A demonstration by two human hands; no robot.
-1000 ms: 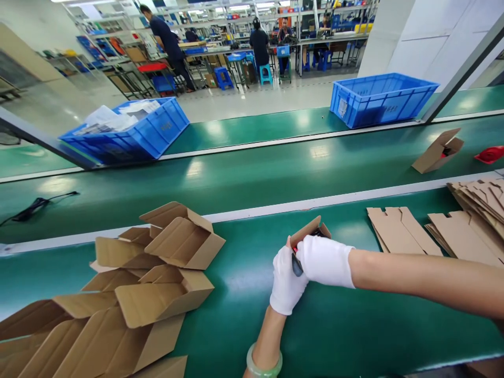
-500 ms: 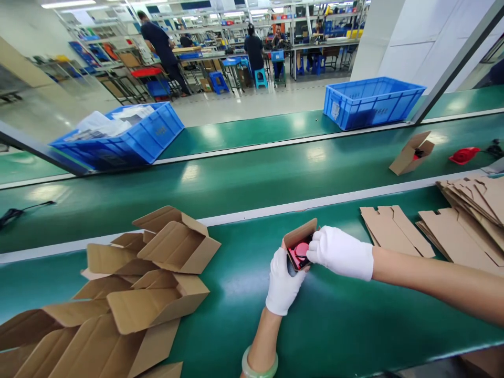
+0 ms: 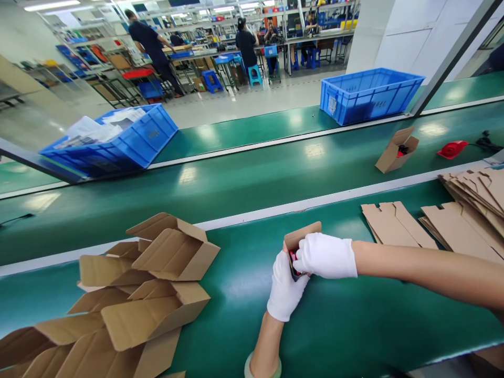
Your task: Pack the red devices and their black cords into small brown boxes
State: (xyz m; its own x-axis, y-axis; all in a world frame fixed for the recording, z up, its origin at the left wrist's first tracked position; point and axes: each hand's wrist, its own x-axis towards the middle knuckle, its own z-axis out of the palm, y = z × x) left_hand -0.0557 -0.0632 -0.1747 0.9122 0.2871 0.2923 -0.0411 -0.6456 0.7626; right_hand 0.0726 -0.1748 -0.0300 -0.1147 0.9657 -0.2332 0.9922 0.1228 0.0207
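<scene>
My left hand (image 3: 286, 289), in a white glove, is closed around a small cardboard box (image 3: 303, 236) with its flap standing up. Inside the box, a red and black item (image 3: 293, 258) shows only in part. Over the box's mouth is my right hand (image 3: 323, 255), also gloved in white. Its fingers are bent and together, with the tips down at the red item. Whatever they pinch is hidden from view.
Several opened cardboard boxes (image 3: 157, 310) pile up at the left. Flat cardboard blanks (image 3: 394, 223) lie at the right. Beyond the white rail, an upright box (image 3: 396, 152) and a red item with a black cord (image 3: 452, 150) are on the green belt. Blue crates (image 3: 370, 97) stand behind.
My right hand has moved left and over the box, covering most of the red item. My left hand keeps its hold on the box. The camera view has shifted slightly.
</scene>
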